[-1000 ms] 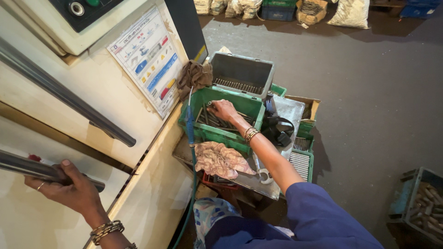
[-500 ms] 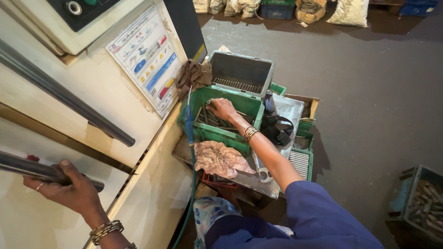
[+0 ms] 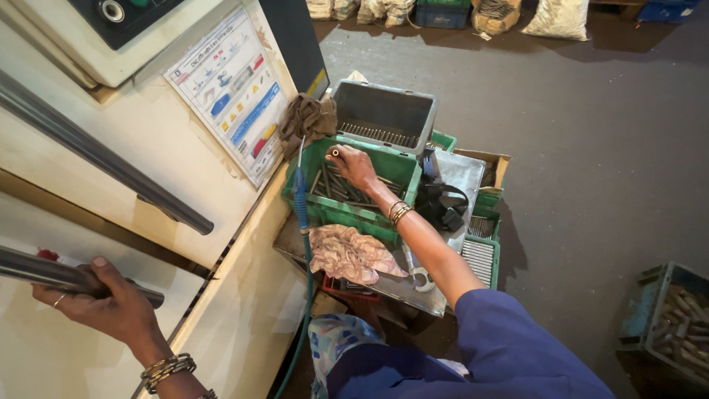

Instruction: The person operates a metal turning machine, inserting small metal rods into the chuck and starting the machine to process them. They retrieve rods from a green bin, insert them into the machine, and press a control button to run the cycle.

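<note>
Right hand [image 3: 354,166] reaches fwd over the green crate [image 3: 402,171], fingers closed round a small metal rod [image 3: 336,154], end-on to camera, lifted just above the crate's load. Crate holds a heap of similar metal rods [image 3: 341,188], lying loose, mixed directions. Rod in hand sits at crate's upper left corner, near the blue air hose [image 3: 300,203] that runs down the crate's left side.

Left hand [image 3: 111,303] well apart from right, low left of view, clamped round the lower steel bar [image 3: 44,272] of the cream machine [image 3: 148,148]; thumb on top, fingers wrapped under. Ring on one finger, bangles at both wrists.

Surroundings: grey bin [image 3: 384,114] stands behind green crate, touching it, w/ a row of small parts along its floor. Brown rag [image 3: 306,118] hangs beside the bin against machine panel. Patterned cloth [image 3: 347,253] lies on the metal tray [image 3: 450,174] just in front of crate; spanner [image 3: 417,270] beside cloth, under right forearm. Second steel bar [image 3: 103,155] runs diagonally above. Another crate [image 3: 676,318] of cylindrical parts sits far right on floor.
</note>
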